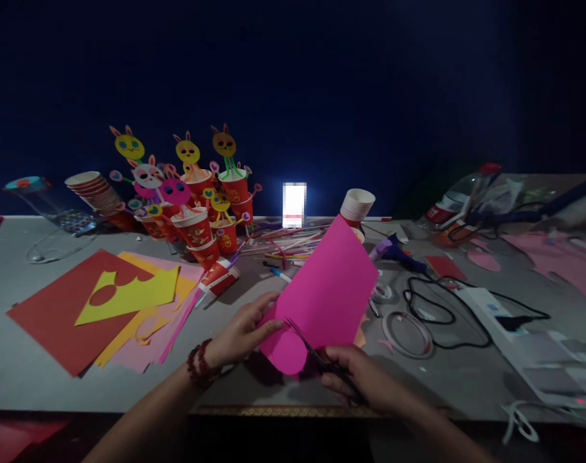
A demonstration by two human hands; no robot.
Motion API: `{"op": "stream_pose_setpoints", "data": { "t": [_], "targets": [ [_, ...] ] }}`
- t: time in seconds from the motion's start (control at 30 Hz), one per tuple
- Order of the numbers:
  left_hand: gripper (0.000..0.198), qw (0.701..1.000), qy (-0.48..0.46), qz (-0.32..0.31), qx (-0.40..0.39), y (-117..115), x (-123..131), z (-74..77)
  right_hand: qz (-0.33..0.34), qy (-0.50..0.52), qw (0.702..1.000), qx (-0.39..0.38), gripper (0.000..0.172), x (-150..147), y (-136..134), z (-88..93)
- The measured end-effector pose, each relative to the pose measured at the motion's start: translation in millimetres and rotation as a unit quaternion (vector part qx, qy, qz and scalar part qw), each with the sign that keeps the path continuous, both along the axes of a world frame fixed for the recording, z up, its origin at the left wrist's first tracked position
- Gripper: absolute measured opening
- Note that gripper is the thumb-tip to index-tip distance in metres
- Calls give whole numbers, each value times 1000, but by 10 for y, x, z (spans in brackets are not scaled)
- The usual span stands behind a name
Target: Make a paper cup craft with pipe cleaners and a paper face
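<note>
My left hand pinches the lower left edge of a bright pink paper sheet, holding it up above the table's front edge. My right hand is closed round the handles of dark scissors. The blades point up and left into the sheet's rounded lower part. A bead bracelet circles my left wrist.
Red, yellow and pink sheets lie at the left. Red paper cups with paper animal heads stand behind them, beside a lying cup stack. Straws, a glue gun with black cable, tape rolls, a bottle and papers fill the right.
</note>
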State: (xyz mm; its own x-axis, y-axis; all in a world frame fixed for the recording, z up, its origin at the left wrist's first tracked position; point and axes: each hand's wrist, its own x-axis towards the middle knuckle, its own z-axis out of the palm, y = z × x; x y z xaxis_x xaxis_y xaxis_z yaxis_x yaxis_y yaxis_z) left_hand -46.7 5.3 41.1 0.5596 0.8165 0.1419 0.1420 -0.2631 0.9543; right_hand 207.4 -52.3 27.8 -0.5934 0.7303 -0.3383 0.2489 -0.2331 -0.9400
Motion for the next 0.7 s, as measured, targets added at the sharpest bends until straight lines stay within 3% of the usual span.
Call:
{"op": "stream_pose_setpoints", "data": {
  "t": [0.17, 0.3, 0.7],
  "targets": [
    [52, 996, -22, 23, -80, -14, 11, -76, -4, -3, 1000, 14, 40, -4, 16, 37],
    [57, 991, -32, 21, -129, -23, 37, -35, -1, -15, 999, 35, 41, 2, 32, 30],
    [61, 992, -17, 42, -118, -19, 13, 0, 3, -19, 998, 65, 48, 4, 90, -49]
  ]
}}
